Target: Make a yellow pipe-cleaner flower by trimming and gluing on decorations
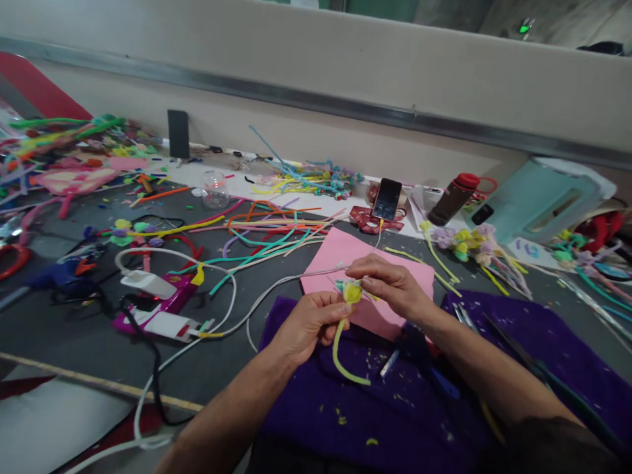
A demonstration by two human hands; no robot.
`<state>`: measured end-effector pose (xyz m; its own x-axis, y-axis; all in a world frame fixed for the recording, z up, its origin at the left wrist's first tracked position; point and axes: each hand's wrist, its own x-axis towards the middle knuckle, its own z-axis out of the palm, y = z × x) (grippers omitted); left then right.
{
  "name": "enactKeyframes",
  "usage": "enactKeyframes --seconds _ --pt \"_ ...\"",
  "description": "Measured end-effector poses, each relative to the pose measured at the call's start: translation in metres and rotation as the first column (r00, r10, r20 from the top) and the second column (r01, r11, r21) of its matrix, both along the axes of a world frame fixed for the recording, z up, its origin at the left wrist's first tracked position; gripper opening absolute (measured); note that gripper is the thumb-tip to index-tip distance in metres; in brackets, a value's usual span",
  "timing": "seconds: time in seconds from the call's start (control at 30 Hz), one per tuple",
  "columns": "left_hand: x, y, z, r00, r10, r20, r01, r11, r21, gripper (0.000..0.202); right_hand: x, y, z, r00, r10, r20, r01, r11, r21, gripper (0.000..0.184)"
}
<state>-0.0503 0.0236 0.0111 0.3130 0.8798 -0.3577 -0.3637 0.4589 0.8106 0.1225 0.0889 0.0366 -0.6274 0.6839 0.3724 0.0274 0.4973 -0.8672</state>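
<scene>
My left hand (310, 324) is closed around the stem of a yellow-green pipe-cleaner flower (351, 292); the stem curls down over a purple cloth (345, 408). My right hand (390, 284) pinches the flower's yellow head from the right. Both hands meet above a pink sheet (340, 257) lying on the grey table.
Loose pipe cleaners (266, 230) of many colours are scattered across the table. A phone (387, 197) stands propped behind the pink sheet, a dark bottle (450, 197) to its right. Finished flowers (469, 243) lie at the right. White cables and a pink power strip (162, 309) sit at the left.
</scene>
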Motion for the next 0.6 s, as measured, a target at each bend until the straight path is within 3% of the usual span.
enactKeyframes --seconds 0.2,0.3,0.47,0.6 --pt "-0.009 -0.003 0.010 0.991 0.036 0.129 -0.040 0.999 0.033 0.018 0.004 -0.001 0.007 0.997 -0.075 -0.002 0.075 0.997 -0.021 0.022" --pt "-0.011 -0.003 0.010 0.992 0.026 0.119 -0.029 0.999 0.020 0.018 0.005 0.000 0.006 0.994 -0.107 -0.005 0.107 0.992 -0.066 0.021" --pt "-0.003 -0.003 0.001 0.996 -0.086 0.036 0.087 0.996 -0.012 0.021 0.004 0.002 0.000 0.999 -0.043 0.016 0.045 0.987 -0.157 0.018" --pt "0.003 -0.004 -0.007 0.993 -0.115 -0.016 0.114 0.993 -0.013 0.023 0.004 0.004 -0.002 0.999 0.030 0.032 -0.024 0.982 -0.185 0.017"
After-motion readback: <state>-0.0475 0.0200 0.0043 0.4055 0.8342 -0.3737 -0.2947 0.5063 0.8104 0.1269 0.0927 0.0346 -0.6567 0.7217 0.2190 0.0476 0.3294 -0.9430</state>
